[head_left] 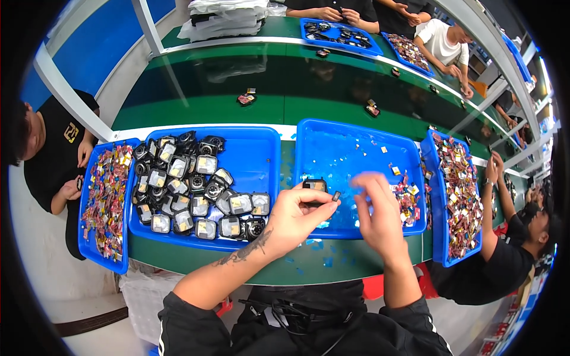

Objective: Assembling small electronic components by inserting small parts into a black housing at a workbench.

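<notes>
My left hand (pixel 297 213) is closed round a small black squarish watch case (pixel 315 185) with a tan patch on its face. A small dark piece (pixel 336 196) sticks out at my left thumb tip; I cannot tell whether it joins the case. Just to the right, my right hand (pixel 380 213) hovers with thumb and fingers apart, its fingertips blurred. Nothing shows in its grasp. Both hands are over the blue tray (pixel 356 132), which has bits of blue film and a heap of small labelled parts (pixel 408 202) at its right side.
At left, another blue tray (pixel 252 148) holds many watch cases (pixel 199 184). Narrow trays of small coloured parts (pixel 107 202) (pixel 456 196) flank both sides. Beyond runs a green conveyor belt (pixel 297 89) carrying scattered pieces (pixel 246 98). Co-workers sit left, right and across.
</notes>
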`<state>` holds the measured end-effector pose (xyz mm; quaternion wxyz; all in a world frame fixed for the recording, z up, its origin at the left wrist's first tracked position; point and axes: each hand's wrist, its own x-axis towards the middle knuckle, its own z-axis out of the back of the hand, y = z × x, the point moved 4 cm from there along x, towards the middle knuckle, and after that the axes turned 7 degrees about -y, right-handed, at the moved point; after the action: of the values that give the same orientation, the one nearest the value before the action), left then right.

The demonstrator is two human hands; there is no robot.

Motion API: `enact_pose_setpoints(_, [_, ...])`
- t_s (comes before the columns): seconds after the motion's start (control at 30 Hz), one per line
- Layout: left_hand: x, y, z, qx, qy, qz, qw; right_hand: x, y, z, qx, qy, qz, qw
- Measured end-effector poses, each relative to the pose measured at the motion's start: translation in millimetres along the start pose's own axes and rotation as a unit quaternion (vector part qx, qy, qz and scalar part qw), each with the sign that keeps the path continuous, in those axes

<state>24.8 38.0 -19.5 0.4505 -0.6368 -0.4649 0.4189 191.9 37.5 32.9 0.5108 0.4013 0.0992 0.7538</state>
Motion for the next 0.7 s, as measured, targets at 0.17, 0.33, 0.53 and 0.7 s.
enact_pose_setpoints(0.17, [0, 4, 0, -0.092, 0.067, 0.073, 0.991, -12, -12, -19, 0.368, 0.107, -0.234, 0.894])
enact_pose_setpoints(0.33, [-3, 0, -5, -0.084, 0.156, 0.129, 0.976, -21, -19, -25, 0.505, 0.078, -0.175, 0.842])
enact_pose_setpoints(0.53, [-2, -18, -1, 0.087, -0.008, -0.103, 0.991, -21, -9, -2, 0.297, -0.041, -0.209, 0.931])
enact_pose_setpoints(0.7, [-7, -4, -8, 0.075, 0.030, -0.065, 0.995, -11, 21, -15, 0.142, -0.053, -0.086, 0.985])
